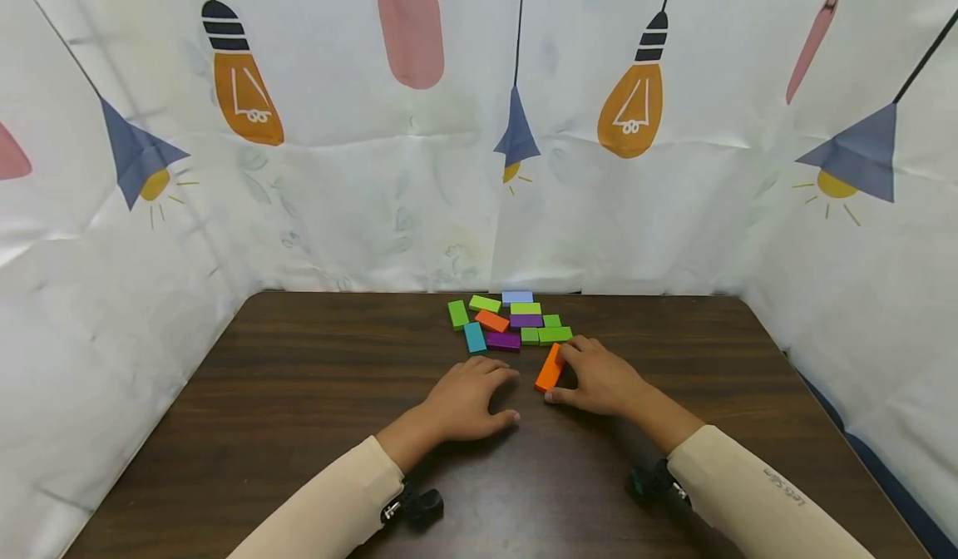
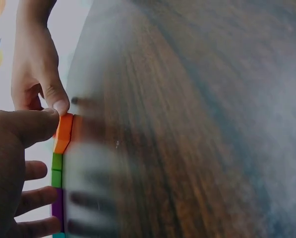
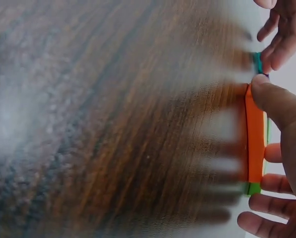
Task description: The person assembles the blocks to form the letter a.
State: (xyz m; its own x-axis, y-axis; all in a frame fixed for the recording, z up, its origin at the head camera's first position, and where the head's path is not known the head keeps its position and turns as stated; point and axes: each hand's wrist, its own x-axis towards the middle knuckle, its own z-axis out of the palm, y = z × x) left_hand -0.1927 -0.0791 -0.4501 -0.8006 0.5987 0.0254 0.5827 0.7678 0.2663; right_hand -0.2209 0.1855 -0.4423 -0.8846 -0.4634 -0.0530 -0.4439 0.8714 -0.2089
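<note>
An orange block lies slanted on the dark wooden table, closer to me than the other blocks. My right hand pinches it lengthwise, the thumb at its near end and a finger at the far end; the right wrist view shows the thumb against the same orange block. To the left, my left hand hovers low over the table with fingers spread and holds nothing. Ahead of both hands sits a loose cluster with a teal block, a purple block and another orange block.
Within the cluster are several green blocks, such as a green block, plus a light blue block at the table's back edge. A printed white curtain encloses the back and sides of the table.
</note>
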